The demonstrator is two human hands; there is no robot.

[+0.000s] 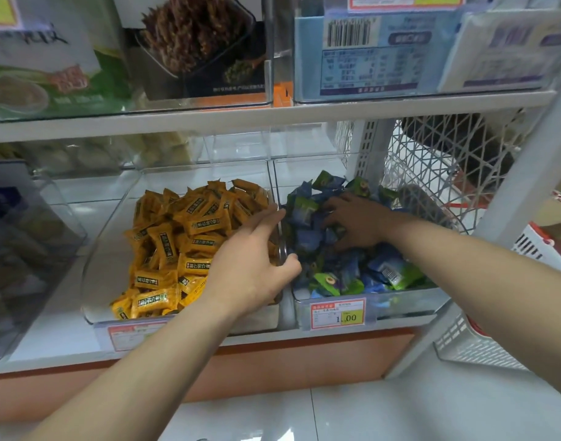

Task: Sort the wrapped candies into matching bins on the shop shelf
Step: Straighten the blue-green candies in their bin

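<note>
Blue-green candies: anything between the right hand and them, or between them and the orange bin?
Nothing visible before the right hand; its fingers are on the blue-green candies. Toward the orange bin, the clear bin walls stand between, with the left hand lying across them.

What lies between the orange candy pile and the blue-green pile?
Head view: the two bins' clear walls stand between the orange candies and the blue-green candies, and the left hand straddles them.
</note>
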